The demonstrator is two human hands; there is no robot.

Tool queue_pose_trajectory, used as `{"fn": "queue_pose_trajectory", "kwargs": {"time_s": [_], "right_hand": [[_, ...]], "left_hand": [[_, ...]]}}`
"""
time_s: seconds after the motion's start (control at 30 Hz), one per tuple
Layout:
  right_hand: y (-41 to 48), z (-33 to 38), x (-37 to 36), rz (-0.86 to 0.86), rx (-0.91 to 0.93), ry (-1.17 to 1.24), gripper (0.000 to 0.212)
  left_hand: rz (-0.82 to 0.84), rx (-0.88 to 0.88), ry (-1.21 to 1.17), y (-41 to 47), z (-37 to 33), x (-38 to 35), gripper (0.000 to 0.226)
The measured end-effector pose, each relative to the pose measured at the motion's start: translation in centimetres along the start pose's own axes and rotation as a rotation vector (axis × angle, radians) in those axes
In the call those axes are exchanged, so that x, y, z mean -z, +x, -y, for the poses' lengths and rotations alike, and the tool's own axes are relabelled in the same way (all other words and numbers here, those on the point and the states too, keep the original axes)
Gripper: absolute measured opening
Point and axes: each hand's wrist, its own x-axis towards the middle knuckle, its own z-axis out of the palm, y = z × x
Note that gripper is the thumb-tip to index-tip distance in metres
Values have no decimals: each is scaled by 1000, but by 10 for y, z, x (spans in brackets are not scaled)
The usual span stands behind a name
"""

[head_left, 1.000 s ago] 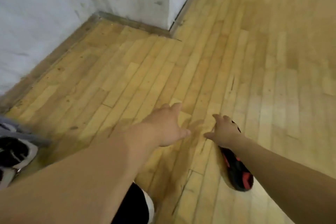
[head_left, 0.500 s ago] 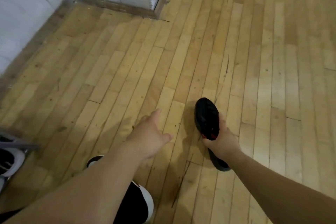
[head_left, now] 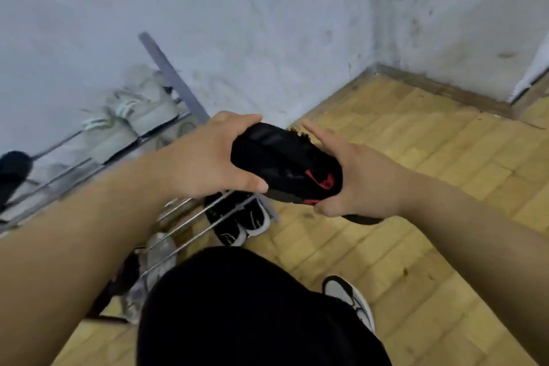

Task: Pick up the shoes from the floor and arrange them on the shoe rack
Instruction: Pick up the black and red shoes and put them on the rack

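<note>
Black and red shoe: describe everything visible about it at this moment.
The black shoe looks like soft fabric, with red marks at the end by the right hand and a red-edged dark sole. It is held in the air, roughly level, above the wire shoe rack. The left hand grips one end, the right hand the other.

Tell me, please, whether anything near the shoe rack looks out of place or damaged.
Nothing looks spilled or broken. The black-and-red shoe is not yet shelved: the left hand and right hand grip it above the shoe rack. The white wall carries dark smudges near the corner.
</note>
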Motion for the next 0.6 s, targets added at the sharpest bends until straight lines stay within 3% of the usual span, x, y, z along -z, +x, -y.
{"fn": "queue_pose_trajectory", "kwargs": {"time_s": [0.13, 0.27, 0.47, 0.6], "right_hand": [[64, 110, -36, 172, 283, -96, 121], [102, 232, -114, 360, 555, -191, 115], [94, 411, -286, 530, 990, -416, 112], [40, 504, -408, 668, 1205, -531, 101]], "left_hand": [[-243, 190, -34, -127, 85, 40, 112], [-537, 414, -177, -272, 150, 33, 110], [-922, 771, -407, -495, 229, -42, 100], [-1067, 1056, -468, -614, 248, -123, 96]]}}
